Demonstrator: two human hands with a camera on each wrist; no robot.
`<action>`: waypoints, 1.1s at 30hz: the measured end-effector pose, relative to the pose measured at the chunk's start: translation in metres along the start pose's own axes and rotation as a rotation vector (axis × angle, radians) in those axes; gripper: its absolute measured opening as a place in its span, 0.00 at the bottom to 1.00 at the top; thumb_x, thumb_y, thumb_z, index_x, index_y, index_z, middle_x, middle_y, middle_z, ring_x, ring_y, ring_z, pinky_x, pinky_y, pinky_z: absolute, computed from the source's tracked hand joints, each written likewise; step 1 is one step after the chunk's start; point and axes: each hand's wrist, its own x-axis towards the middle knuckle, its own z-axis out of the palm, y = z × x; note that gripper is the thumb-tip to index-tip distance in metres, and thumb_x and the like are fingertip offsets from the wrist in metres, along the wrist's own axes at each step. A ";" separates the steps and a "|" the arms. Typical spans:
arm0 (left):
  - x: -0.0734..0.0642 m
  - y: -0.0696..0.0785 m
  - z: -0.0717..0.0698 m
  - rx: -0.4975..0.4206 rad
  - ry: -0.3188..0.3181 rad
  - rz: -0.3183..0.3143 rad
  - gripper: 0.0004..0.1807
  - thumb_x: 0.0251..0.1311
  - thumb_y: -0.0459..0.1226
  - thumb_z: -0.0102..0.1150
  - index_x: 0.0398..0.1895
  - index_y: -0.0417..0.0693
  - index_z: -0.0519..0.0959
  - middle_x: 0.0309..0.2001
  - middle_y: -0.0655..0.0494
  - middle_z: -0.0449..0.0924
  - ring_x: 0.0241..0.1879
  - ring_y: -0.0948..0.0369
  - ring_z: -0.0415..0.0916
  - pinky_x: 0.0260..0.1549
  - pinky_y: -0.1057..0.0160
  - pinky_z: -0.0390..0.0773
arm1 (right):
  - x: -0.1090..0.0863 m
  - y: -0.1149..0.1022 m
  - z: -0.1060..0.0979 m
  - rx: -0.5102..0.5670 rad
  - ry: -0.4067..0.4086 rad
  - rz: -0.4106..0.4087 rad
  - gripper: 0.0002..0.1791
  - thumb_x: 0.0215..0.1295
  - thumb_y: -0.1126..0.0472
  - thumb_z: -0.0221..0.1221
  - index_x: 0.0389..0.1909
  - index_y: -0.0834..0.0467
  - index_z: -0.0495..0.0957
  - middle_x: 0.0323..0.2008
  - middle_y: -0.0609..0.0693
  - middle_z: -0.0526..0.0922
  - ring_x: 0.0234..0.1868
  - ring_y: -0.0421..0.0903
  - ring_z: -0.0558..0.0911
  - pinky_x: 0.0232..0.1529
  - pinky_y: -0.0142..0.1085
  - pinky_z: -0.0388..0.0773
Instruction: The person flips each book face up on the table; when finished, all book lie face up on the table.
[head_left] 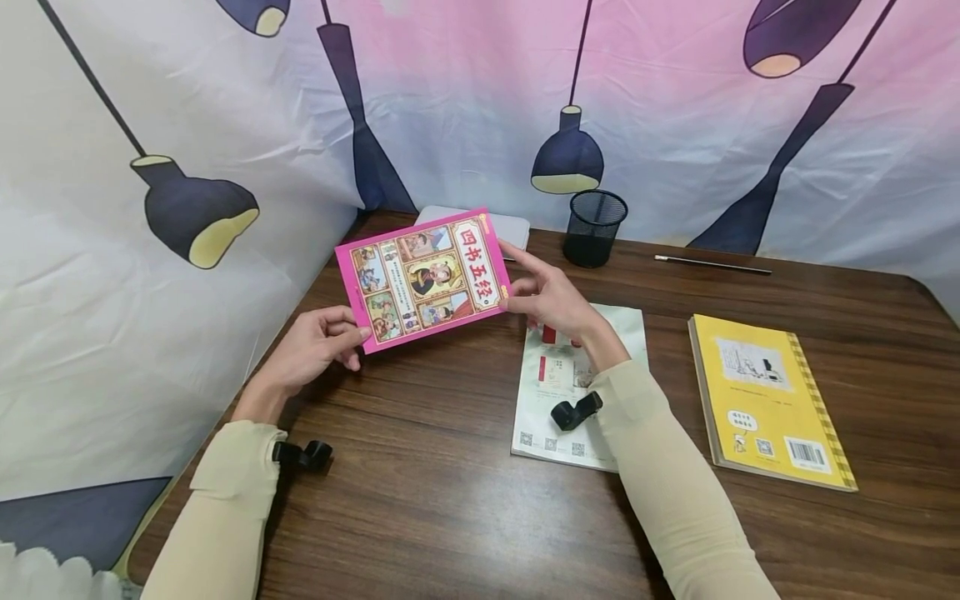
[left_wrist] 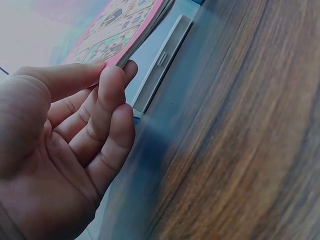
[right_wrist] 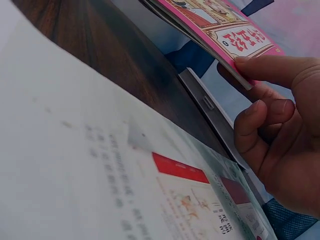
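the head view is bright, soft glare whitening the dark brown wood-grain tabletop [head_left: 442, 492]; both wrist views are dimmer, the pale printed paper book [right_wrist: 107, 150] blurred in the right one.

I am holding both my arms out in front of me, the left arm [head_left: 225, 508] and the right arm [head_left: 678, 479] slanting inward. My left hand [head_left: 318, 343] is pinching, thumb uppermost, its fingers curling underneath. My right hand [head_left: 558, 300], sitting a little farther forward, is also pinching: its thumb is pressing from above while two fingers are curling toward my palm.
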 end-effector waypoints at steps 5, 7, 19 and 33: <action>0.001 0.001 0.000 0.013 0.001 -0.017 0.20 0.76 0.37 0.60 0.60 0.28 0.74 0.35 0.61 0.87 0.26 0.62 0.82 0.33 0.64 0.86 | 0.000 -0.002 0.002 -0.021 0.022 0.001 0.47 0.70 0.66 0.68 0.81 0.30 0.61 0.40 0.53 0.91 0.29 0.54 0.76 0.23 0.36 0.74; 0.001 0.002 0.000 0.017 0.000 -0.020 0.20 0.76 0.37 0.60 0.61 0.29 0.74 0.35 0.60 0.86 0.27 0.62 0.83 0.34 0.65 0.86 | 0.001 -0.002 0.003 -0.014 0.032 0.004 0.46 0.70 0.67 0.67 0.81 0.33 0.62 0.40 0.53 0.90 0.26 0.52 0.75 0.22 0.36 0.74; 0.002 0.000 -0.001 -0.100 0.042 -0.001 0.22 0.75 0.34 0.61 0.64 0.31 0.70 0.32 0.67 0.86 0.30 0.64 0.83 0.35 0.66 0.87 | 0.000 0.003 0.003 -0.033 0.068 0.035 0.35 0.72 0.65 0.66 0.77 0.42 0.70 0.40 0.53 0.87 0.24 0.46 0.72 0.23 0.33 0.71; 0.002 -0.002 -0.004 -0.148 0.138 -0.116 0.11 0.80 0.45 0.54 0.49 0.46 0.74 0.29 0.64 0.86 0.23 0.66 0.79 0.28 0.67 0.84 | -0.001 0.005 0.001 -0.059 0.075 0.092 0.28 0.73 0.63 0.65 0.72 0.47 0.77 0.40 0.53 0.84 0.26 0.47 0.72 0.26 0.33 0.72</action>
